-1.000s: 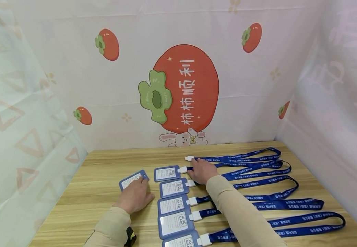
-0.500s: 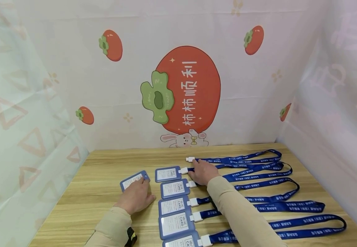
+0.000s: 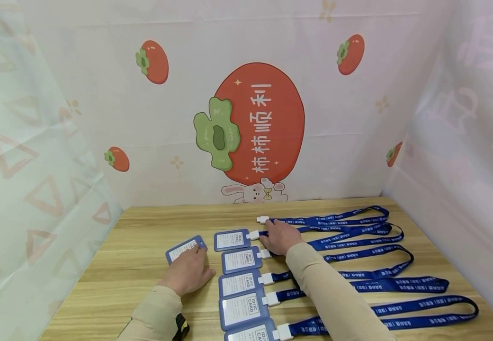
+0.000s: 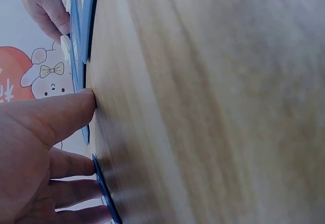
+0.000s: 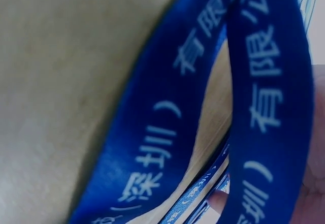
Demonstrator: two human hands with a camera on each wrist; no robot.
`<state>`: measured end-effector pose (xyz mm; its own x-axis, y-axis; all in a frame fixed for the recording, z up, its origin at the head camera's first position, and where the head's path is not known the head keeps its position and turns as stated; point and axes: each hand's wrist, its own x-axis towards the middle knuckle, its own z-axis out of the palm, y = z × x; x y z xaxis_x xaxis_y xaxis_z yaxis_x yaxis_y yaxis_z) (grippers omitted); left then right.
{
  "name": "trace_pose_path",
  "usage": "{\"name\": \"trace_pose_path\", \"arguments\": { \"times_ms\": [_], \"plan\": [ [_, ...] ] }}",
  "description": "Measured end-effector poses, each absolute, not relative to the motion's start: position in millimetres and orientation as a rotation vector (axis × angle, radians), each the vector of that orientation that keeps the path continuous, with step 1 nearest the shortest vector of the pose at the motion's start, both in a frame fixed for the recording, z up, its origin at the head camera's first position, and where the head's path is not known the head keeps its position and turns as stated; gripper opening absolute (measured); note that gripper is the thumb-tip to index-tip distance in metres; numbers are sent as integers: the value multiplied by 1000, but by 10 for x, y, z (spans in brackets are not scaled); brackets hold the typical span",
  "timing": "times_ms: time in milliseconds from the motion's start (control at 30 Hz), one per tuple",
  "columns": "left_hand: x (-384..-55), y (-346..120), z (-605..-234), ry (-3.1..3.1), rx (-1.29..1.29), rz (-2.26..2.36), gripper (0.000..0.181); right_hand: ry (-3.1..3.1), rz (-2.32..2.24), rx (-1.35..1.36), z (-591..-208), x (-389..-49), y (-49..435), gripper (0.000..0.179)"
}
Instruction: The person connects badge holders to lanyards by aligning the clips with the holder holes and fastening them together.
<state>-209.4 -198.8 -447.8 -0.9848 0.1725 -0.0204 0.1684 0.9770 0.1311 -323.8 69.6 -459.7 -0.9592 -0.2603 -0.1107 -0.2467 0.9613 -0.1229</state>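
My left hand (image 3: pixel 188 272) lies palm down on a loose blue ID card holder (image 3: pixel 177 251), with no lanyard on it. In the left wrist view its fingers reach straight to the edge of that card holder (image 4: pixel 105 188), and the thumb touches the wood. My right hand (image 3: pixel 281 237) rests over the farthest blue lanyards, its fingertips beside the white clip (image 3: pixel 263 219) of the far lanyard (image 3: pixel 314 220). That clip carries no card. Blue lanyard straps (image 5: pixel 269 82) with white lettering fill the right wrist view, partly hiding the right hand (image 5: pixel 310 183).
A column of several card holders (image 3: pixel 239 310) clipped to lanyards runs down the middle of the wooden table (image 3: pixel 114 284). Their looped straps (image 3: pixel 425 311) stretch to the right, some under the right forearm. Printed cloth walls (image 3: pixel 178 118) stand at the back and both sides.
The view has shifted very slightly. Both hands, the loose card holder and the lanyards stay in place.
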Motion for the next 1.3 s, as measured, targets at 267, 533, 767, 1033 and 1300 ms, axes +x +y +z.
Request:
{"name": "trace_pose_path", "arguments": {
  "times_ms": [267, 533, 767, 1033, 1300],
  "plan": [
    [-2091, -1992, -4481, 3094, 272, 212, 72, 2984, -168, -378, -4598, -3240, 690, 69],
    [-2094, -1988, -4477, 3096, 278, 211, 72, 2989, -174, -374, -4600, -3239, 696, 69],
    [-2094, -1983, -4472, 3095, 278, 206, 71, 2983, -177, -368, -4606, -3245, 697, 69],
    [-2108, -1993, -4508, 3116, 303, 200, 70, 2989, -153, -371, -4614, -3244, 681, 70],
    [-2106, -1987, -4498, 3114, 297, 204, 70, 2994, -144, -369, -4613, -3239, 686, 71]
  ]
}}
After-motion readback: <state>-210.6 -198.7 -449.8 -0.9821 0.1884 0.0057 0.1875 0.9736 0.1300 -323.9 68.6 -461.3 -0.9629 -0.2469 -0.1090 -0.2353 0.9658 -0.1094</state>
